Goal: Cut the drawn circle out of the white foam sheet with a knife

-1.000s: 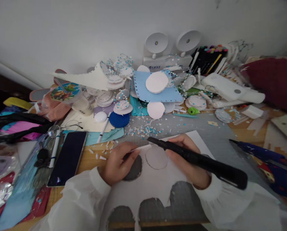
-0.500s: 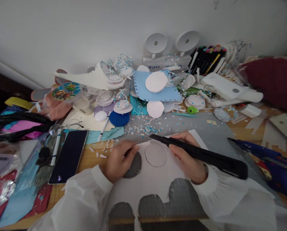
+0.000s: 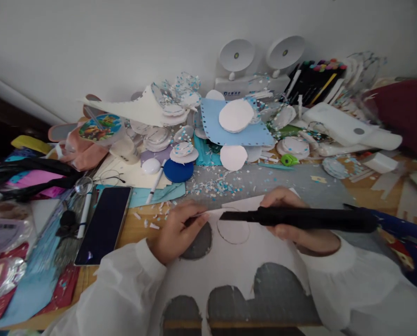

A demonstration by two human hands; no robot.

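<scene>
A white sheet (image 3: pixel 236 266) with round holes cut out of it lies on a grey cutting mat (image 3: pixel 299 182) in front of me. A circle outline (image 3: pixel 233 231) is marked on the sheet. My left hand (image 3: pixel 175 233) pinches the sheet's upper left edge beside one hole. My right hand (image 3: pixel 299 224) is closed round a long black cutting tool (image 3: pixel 299 218), which lies nearly level with its tip pointing left above the circle outline.
A dark phone (image 3: pixel 105 224) lies left of the sheet. Behind are a blue disc (image 3: pixel 178 171), white foam circles (image 3: pixel 233 157), a light blue sheet (image 3: pixel 229 133), paper scraps, glasses (image 3: pixel 100 179), markers (image 3: pixel 316 79). A blue glue gun (image 3: pixel 400 233) lies right.
The black tool has swung from pointing up-left to nearly level, its tip now above the circle outline. My right hand shifted right with it. The left hand keeps its pinch.
</scene>
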